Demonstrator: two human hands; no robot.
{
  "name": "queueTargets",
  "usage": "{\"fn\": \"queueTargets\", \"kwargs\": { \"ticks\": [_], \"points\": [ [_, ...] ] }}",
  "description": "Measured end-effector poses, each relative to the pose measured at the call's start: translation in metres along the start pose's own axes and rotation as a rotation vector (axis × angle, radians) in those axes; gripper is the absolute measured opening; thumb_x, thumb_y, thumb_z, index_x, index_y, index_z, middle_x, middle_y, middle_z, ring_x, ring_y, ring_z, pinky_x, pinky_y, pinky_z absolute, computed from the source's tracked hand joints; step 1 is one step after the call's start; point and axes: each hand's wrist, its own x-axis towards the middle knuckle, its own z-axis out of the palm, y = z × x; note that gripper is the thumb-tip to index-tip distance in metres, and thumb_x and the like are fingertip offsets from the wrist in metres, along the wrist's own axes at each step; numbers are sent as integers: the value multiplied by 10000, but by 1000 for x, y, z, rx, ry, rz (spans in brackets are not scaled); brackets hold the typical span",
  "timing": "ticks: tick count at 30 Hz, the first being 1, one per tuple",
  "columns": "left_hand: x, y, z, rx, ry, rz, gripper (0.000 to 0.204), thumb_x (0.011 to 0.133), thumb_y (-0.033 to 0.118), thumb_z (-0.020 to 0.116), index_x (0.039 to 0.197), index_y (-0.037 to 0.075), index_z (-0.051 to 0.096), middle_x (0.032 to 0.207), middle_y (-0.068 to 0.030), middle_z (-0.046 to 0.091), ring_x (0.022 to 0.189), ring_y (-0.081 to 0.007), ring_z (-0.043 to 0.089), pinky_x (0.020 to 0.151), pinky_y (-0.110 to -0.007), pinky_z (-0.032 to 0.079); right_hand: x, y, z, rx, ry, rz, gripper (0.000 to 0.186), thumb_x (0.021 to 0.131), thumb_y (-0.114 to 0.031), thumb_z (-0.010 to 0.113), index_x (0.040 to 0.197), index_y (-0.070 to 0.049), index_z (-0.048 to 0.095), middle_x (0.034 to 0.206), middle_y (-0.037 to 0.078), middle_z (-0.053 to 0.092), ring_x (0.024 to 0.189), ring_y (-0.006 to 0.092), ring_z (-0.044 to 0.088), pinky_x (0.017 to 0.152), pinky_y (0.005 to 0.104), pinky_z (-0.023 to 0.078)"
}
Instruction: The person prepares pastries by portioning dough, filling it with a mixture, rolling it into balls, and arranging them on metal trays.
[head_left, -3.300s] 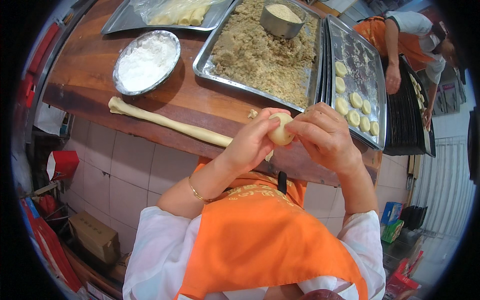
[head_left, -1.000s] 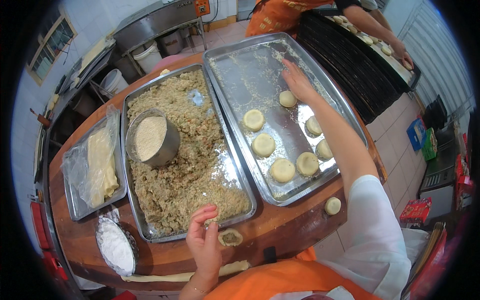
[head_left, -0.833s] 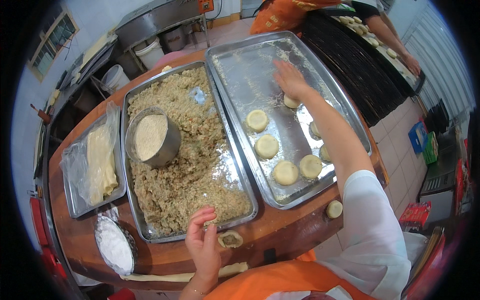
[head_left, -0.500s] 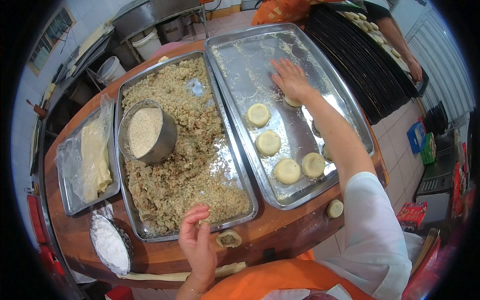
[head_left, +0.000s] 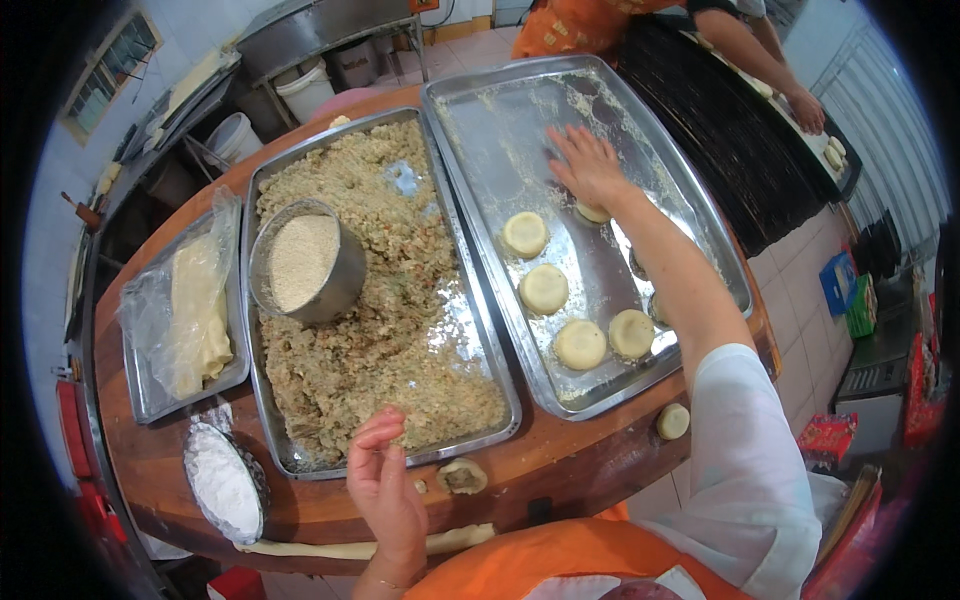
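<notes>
My right hand (head_left: pixel 590 170) is spread flat over the far part of a metal tray (head_left: pixel 480 95), its palm by a round filled cake (head_left: pixel 594 213) that it partly hides. Several pale round cakes sit nearer in that tray, one of them a flat cake (head_left: pixel 543 289). My left hand (head_left: pixel 385 490) is raised in front of the filling tray, fingers bent and slightly apart, with nothing visible in them. Beside it are a small dough scrap (head_left: pixel 420 486) and an open dough wrapper (head_left: pixel 462 477) with filling inside. A dough rope (head_left: pixel 460 538) lies along the table's near edge.
A tray of crumbly filling (head_left: pixel 400 300) holds a metal pot (head_left: pixel 345 275) of pale grains. At left are plastic-covered dough (head_left: pixel 200 310) and a bowl of white flour (head_left: pixel 222 485). One cake (head_left: pixel 673 421) sits by the near table edge. A co-worker's hand (head_left: pixel 805 110) is beside stacked black trays (head_left: pixel 720 130).
The view has shifted slightly. A small dough scrap, before between my left fingers, now shows beside that hand. My right hand stays over the tray. The co-worker's hand has moved farther away.
</notes>
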Motion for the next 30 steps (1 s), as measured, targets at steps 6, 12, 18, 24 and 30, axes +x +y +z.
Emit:
{"fn": "queueTargets", "kwargs": {
  "ticks": [6, 12, 18, 24, 30],
  "points": [
    [-8, 6, -12, 25, 40, 24, 215, 878, -89, 511, 1067, -15, 582, 1236, -160, 588, 1245, -269, 531, 1138, -433, 365, -16, 14, -60, 1059, 384, -101, 501, 1053, -338, 476, 1498, -111, 442, 1364, 96, 574, 1249, 207, 538, 1081, 307, 386],
    [-20, 7, -24, -43, 49, 68, 183, 922, -60, 510, 1073, -3, 596, 1197, -148, 614, 1190, -236, 560, 1119, -398, 378, -152, -30, -110, 1095, 438, -155, 356, 1046, -252, 492, 1294, -19, 599, 1171, 100, 666, 1158, 179, 596, 1033, 331, 442],
    [-42, 16, -42, -73, 13, 75, 181, 927, -39, 522, 1084, -2, 601, 1164, -133, 623, 1168, -218, 565, 1082, -370, 396, -242, -38, -72, 1159, 276, 51, 167, 978, -74, 575, 1098, 2, 663, 938, 39, 669, 861, 96, 629, 777, 244, 518],
    [-71, 18, -79, 4, 43, 34, 194, 955, -37, 518, 1134, -2, 585, 1141, -100, 631, 1119, -173, 586, 1015, -316, 441, -281, -84, -69, 1171, 113, 56, 179, 973, -88, 582, 1116, -20, 664, 921, 17, 671, 860, 80, 614, 768, 243, 493],
    [-90, 5, -105, 112, -19, -53, 225, 987, 5, 533, 1206, 2, 585, 1093, -62, 629, 1014, -123, 593, 887, -252, 469, -354, -164, -40, 1099, -34, -154, 182, 925, -78, 646, 1090, -10, 679, 867, 23, 670, 755, 63, 601, 685, 222, 504]
  ]
}}
